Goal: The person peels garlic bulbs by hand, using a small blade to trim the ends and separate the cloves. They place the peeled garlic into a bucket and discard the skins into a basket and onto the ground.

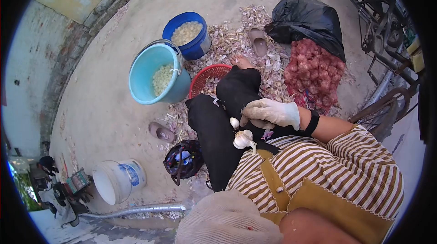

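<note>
right hand [269,114]: one, in a pale knitted glove, dark band [312,123] at the wrist; held over the lap, fingers bent inward and thumb side low; whether the fingertips grip anything cannot be told, their undersides being hidden.

left hand [230,220]: one, gloved likewise, very near the camera at the lower edge; back of the glove only; fingers out of sight, so spread or grasp cannot be told.

garlic bulb [243,139]: one, whitish, with stalk, on the lap just below the right hand.

garlic clove [234,123]: one, pale, on the black trousers [207,123], between the bulb and the red basket, just beside the right fingertips.

red basket [196,79]: one, perforated, partly behind the knees.

light blue bucket [140,74]: one, handle raised, pale cloves inside.

dark blue bucket [199,51]: one, pale cloves inside, just beyond the former.

mesh sack [314,71]: one, red, filled with bulbs, black plastic bag [305,18] against its upper end.

sandals [258,42]: two, lying apart.

garlic skins [274,68]: many, strewn over the ground.
</note>
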The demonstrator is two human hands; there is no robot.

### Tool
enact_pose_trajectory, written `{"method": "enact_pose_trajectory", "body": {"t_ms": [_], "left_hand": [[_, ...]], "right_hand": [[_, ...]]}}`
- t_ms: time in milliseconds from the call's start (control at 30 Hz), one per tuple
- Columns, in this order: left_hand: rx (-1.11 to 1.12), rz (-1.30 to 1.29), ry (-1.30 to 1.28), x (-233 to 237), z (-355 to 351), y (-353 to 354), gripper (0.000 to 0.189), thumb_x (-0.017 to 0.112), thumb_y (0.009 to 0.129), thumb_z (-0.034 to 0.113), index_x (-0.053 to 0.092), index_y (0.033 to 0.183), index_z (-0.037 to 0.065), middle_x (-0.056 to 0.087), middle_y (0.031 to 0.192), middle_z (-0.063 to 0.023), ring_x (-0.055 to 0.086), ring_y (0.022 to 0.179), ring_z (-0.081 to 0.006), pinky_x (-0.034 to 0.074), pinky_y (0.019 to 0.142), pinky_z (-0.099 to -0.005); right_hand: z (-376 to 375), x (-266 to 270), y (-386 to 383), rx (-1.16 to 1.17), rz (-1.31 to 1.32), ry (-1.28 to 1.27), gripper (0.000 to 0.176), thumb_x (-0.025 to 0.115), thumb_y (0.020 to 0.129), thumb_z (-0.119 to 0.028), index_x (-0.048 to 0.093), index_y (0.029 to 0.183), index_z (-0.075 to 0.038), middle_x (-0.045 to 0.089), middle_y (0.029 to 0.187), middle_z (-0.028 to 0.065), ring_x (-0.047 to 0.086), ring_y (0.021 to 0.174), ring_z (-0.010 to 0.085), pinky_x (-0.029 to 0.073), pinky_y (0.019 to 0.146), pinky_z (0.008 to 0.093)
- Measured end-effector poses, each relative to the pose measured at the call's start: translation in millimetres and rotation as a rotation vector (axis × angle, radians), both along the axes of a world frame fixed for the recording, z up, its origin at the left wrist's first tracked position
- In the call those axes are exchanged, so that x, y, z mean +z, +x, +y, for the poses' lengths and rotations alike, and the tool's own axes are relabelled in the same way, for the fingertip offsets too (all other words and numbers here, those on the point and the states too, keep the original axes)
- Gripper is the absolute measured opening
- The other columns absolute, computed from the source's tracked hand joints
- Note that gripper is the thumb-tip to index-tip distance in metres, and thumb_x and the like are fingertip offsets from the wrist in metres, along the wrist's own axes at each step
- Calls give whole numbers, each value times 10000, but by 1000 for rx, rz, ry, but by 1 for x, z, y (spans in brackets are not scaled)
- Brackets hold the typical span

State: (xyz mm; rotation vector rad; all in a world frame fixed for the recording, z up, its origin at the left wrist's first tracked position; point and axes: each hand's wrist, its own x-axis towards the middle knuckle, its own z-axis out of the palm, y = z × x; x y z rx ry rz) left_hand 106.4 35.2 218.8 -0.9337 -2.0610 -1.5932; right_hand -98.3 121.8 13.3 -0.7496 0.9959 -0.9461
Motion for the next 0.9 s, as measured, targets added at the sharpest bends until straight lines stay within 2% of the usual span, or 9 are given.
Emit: {"method": "enact_pose_trajectory", "body": {"t_ms": [367, 400, 467, 600, 700, 767, 800, 867, 900], "left_hand": [[304, -359, 185, -2, 20, 29, 359, 806, 661, 292, 672, 824, 1, 666, 831, -124, 593, 589, -249, 359, 446, -347], [311, -367, 177, 3, 15, 23, 359, 806, 661, 292, 672, 824, 1, 666, 831, -124, 593, 589, -249, 359, 446, -347], [110, -222, 26, 17, 0, 1, 354, 810, 656, 279, 677, 821, -5, 659, 788, -116, 580, 558, -239, 345, 437, -349], [152, -369, 108, 25, 1, 4, 324, 799, 668, 252, 683, 826, -6, 657, 780, -120, 570, 529, -235, 345, 442, -345], [226, -369, 22, 16, 6, 5, 314, 787, 687, 236, 683, 838, -19, 660, 777, -129, 559, 496, -234, 353, 426, -343], [183, -201, 349, -11, 18, 12, 258, 762, 729, 200, 670, 824, -22, 648, 757, -128, 562, 486, -231, 370, 413, -329], [203, -215, 333, -6, 12, 9, 258, 762, 729, 200, 670, 824, -22, 648, 757, -128, 562, 486, -231, 370, 413, -329], [-35, -105, 152, 5, -6, -6, 160, 729, 772, 158, 654, 792, 18, 645, 775, -127, 577, 500, -212, 371, 391, -305], [-34, 14, 176, 5, -5, -10, 92, 702, 791, 119, 636, 754, 66, 645, 811, -128, 583, 510, -187, 357, 370, -282]], "right_hand": [[-1, -4, 1, 18, 54, 17, 442, 450, 996, -390, 622, 995, 17, 391, 514, -41, 325, 413, 43, 245, 400, 221], [-2, -3, 1, 31, 82, 9, 448, 447, 997, -396, 622, 997, 16, 396, 516, -42, 326, 412, 41, 247, 401, 217], [-4, 1, 4, 29, 74, 33, 451, 444, 996, -398, 624, 1005, 15, 405, 519, -39, 331, 411, 39, 250, 403, 216], [-2, 0, 3, 19, 42, 24, 436, 447, 995, -381, 628, 1006, 16, 407, 519, -34, 330, 411, 42, 248, 405, 217], [-2, 5, -1, -10, 59, 48, 424, 456, 993, -367, 631, 997, 19, 408, 521, -30, 329, 410, 48, 243, 404, 219], [-4, 2, -2, -43, 33, 55, 414, 468, 990, -358, 635, 976, 20, 414, 527, -27, 327, 405, 54, 234, 394, 226], [-4, 1, -3, -50, 52, 55, 417, 455, 995, -362, 628, 965, 16, 416, 526, -26, 329, 399, 52, 233, 388, 226], [-5, 0, -2, -56, 77, 49, 439, 434, 1007, -366, 631, 961, 24, 414, 512, -27, 339, 404, 60, 249, 409, 229], [-5, 3, -2, -62, 83, 76, 431, 440, 1004, -360, 631, 952, 23, 413, 513, -27, 339, 404, 62, 250, 408, 229]]}}
